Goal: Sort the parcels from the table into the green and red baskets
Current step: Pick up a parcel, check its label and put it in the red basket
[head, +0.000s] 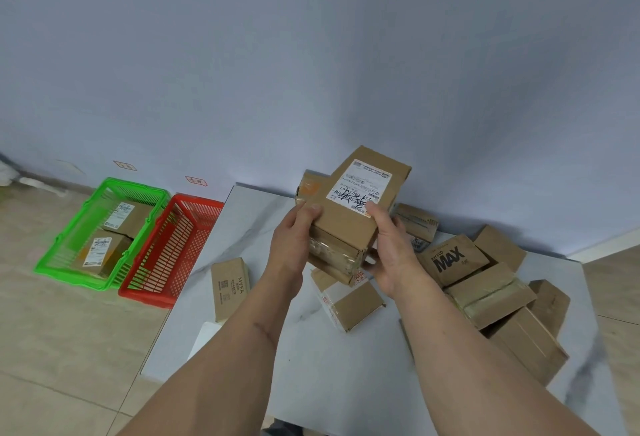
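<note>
Both forearms reach forward over the table [263, 228], raising a labelled parcel [353, 207] above it. Left hand [294, 238] grips its near-left corner, thumb on top; right hand [391, 248] clasps the right side, thumb pressing the label.

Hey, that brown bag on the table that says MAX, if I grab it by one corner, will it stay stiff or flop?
The MAX bag looks like a flat paper mailer, not a box, so it would probably bend or sag from one corner. It leans on the piled parcels, so pulling it may shift them. Its matte paper likely isn't slippery.
</note>
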